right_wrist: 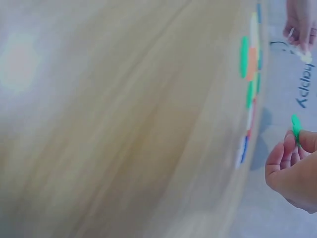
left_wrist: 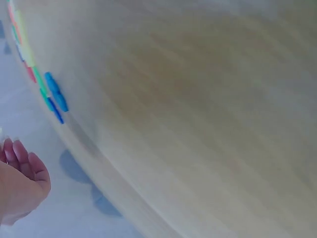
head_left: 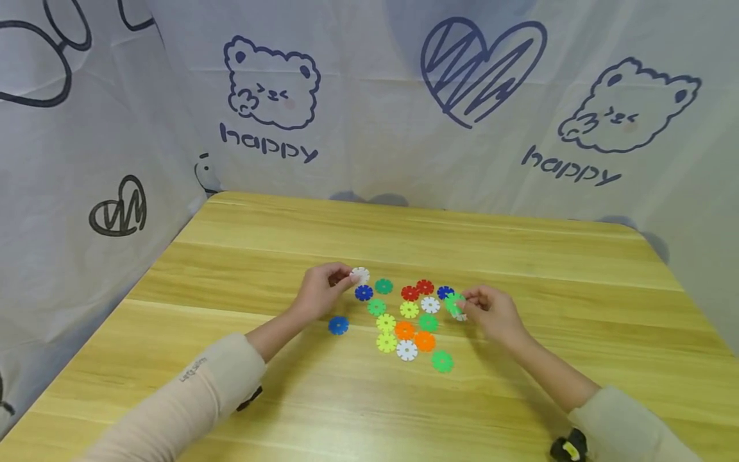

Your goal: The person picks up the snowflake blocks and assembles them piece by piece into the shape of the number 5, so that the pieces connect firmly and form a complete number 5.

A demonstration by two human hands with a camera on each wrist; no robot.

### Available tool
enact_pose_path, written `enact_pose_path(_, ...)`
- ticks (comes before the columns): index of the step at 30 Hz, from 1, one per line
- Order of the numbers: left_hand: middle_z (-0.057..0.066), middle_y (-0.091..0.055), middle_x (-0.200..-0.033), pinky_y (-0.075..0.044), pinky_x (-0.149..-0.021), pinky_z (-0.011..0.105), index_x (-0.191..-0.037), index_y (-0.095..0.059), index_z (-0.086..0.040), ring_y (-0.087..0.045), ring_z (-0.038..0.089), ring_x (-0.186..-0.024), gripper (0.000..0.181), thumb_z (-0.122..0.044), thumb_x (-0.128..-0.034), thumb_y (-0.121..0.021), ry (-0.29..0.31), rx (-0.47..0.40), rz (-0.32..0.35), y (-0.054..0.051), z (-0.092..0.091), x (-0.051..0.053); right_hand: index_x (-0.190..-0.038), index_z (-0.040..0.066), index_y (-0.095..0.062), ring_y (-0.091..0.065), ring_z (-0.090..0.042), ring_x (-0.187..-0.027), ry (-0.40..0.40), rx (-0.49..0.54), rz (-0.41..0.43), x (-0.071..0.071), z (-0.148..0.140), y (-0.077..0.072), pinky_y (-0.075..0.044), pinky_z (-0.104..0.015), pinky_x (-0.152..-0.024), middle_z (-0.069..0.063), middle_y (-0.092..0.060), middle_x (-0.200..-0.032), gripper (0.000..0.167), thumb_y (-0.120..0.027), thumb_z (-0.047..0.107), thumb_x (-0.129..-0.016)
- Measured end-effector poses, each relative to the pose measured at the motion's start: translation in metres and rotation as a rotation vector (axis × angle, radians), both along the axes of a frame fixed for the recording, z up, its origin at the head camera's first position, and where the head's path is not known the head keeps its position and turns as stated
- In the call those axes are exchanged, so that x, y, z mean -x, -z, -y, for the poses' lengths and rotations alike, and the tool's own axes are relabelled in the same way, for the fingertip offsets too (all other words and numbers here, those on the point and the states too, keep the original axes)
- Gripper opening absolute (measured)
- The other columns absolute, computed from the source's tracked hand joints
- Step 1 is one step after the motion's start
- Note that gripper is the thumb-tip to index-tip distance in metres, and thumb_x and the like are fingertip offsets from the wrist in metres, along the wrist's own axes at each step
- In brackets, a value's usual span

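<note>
In the head view my left hand [head_left: 324,290] pinches a white notched disc [head_left: 360,275] between thumb and fingers, above a dark blue disc [head_left: 364,293]. My right hand [head_left: 493,312] pinches a green notched disc [head_left: 453,303], raised off the table as the right wrist view shows. Behind that green disc, a white disc [head_left: 460,316] and another dark blue disc [head_left: 445,292] are partly hidden. Between the hands lie several flat discs, among them a red disc [head_left: 424,287], an orange disc [head_left: 405,330] and a yellow disc [head_left: 386,342].
The wooden table [head_left: 260,237] carries all the loose discs near its middle. A blue disc [head_left: 338,325] lies apart near the left forearm, and a green disc [head_left: 442,361] lies nearest the front. A white printed cloth [head_left: 369,128] hangs behind the table.
</note>
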State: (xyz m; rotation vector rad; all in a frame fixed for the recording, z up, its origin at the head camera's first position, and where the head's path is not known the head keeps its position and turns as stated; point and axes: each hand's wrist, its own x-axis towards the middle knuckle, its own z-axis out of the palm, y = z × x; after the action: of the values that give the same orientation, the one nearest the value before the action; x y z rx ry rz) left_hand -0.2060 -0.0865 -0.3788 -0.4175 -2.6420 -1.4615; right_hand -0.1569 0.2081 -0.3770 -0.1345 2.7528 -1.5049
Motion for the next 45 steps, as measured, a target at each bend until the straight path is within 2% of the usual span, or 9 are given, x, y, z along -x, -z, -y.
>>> enact_pose_path(4,0.016,-0.067,-0.080,-0.045,-0.055,0.016,-0.091,-0.067,0.004,-0.055,0.012,-0.065,0.016,-0.010,-0.0875,-0.064,0.032,-0.016,-0.017,-0.004,-0.007,-0.002,-0.105,-0.008,-0.059,-0.055,-0.011,-0.069,-0.007,0.029,0.027,0.000,0.004,-0.007,-0.052,-0.023,-0.061,-0.012,-0.065,-0.082,0.024,-0.058,0.011,-0.091)
enact_pose_path(13,0.013,-0.067,-0.077,-0.044,-0.053,0.016,-0.089,-0.068,0.002,-0.051,0.009,-0.061,0.015,-0.012,-0.0880,-0.063,0.096,-0.001,-0.034,-0.006,-0.017,-0.008,-0.109,-0.005,-0.057,-0.056,-0.014,-0.073,-0.003,0.105,0.081,-0.001,0.013,-0.021,-0.052,-0.025,-0.067,-0.008,-0.064,-0.083,0.028,-0.058,0.016,-0.092)
enact_pose_path(15,0.014,-0.067,-0.076,-0.044,-0.053,0.016,-0.089,-0.068,0.002,-0.052,0.011,-0.061,0.015,-0.012,-0.0877,-0.064,0.116,-0.006,-0.044,-0.006,-0.019,-0.009,-0.109,-0.006,-0.057,-0.058,-0.016,-0.074,-0.003,0.129,0.093,-0.001,0.016,-0.023,-0.053,-0.025,-0.068,-0.005,-0.064,-0.082,0.028,-0.058,0.016,-0.091)
enact_pose_path(20,0.018,-0.068,-0.079,-0.046,-0.053,0.015,-0.090,-0.068,0.004,-0.059,0.026,-0.064,0.016,-0.011,-0.0879,-0.063,0.177,-0.042,-0.047,-0.010,-0.027,-0.010,-0.109,-0.006,-0.057,-0.058,-0.015,-0.073,-0.007,0.186,0.126,0.002,0.023,-0.028,-0.054,-0.026,-0.069,0.003,-0.064,-0.079,0.028,-0.059,0.015,-0.090)
enact_pose_path(27,0.017,-0.070,-0.083,-0.049,-0.055,0.015,-0.090,-0.069,0.004,-0.062,0.025,-0.066,0.015,-0.010,-0.0856,-0.066,0.208,-0.045,-0.059,-0.015,-0.037,-0.010,-0.111,-0.006,-0.056,-0.056,-0.015,-0.072,-0.037,0.198,0.156,0.004,0.030,-0.032,-0.053,-0.026,-0.069,-0.001,-0.064,-0.079,0.027,-0.057,0.013,-0.091)
enact_pose_path(33,0.018,-0.071,-0.086,-0.050,-0.057,0.013,-0.090,-0.070,0.005,-0.064,0.029,-0.069,0.016,-0.010,-0.0851,-0.066,0.234,-0.040,-0.081,-0.017,-0.043,-0.010,-0.110,-0.008,-0.055,-0.056,-0.014,-0.071,-0.057,0.227,0.176,0.006,0.033,-0.035,-0.052,-0.027,-0.069,0.004,-0.062,-0.077,0.027,-0.056,0.012,-0.092)
enact_pose_path(38,0.018,-0.071,-0.086,-0.051,-0.058,0.014,-0.089,-0.070,0.005,-0.065,0.024,-0.068,0.015,-0.008,-0.0839,-0.067,0.249,-0.035,-0.108,-0.019,-0.047,-0.012,-0.109,-0.007,-0.056,-0.055,-0.014,-0.070,-0.041,0.227,0.180,0.006,0.035,-0.035,-0.051,-0.027,-0.068,0.005,-0.061,-0.074,0.026,-0.056,0.013,-0.091)
enact_pose_path(45,0.016,-0.070,-0.084,-0.052,-0.059,0.016,-0.087,-0.070,0.004,-0.061,0.015,-0.065,0.013,-0.007,-0.0834,-0.067,0.268,-0.021,-0.118,-0.016,-0.051,-0.014,-0.109,-0.010,-0.055,-0.056,-0.012,-0.072,-0.016,0.274,0.191,0.006,0.039,-0.034,-0.052,-0.021,-0.068,0.006,-0.061,-0.075,0.026,-0.056,0.010,-0.091)
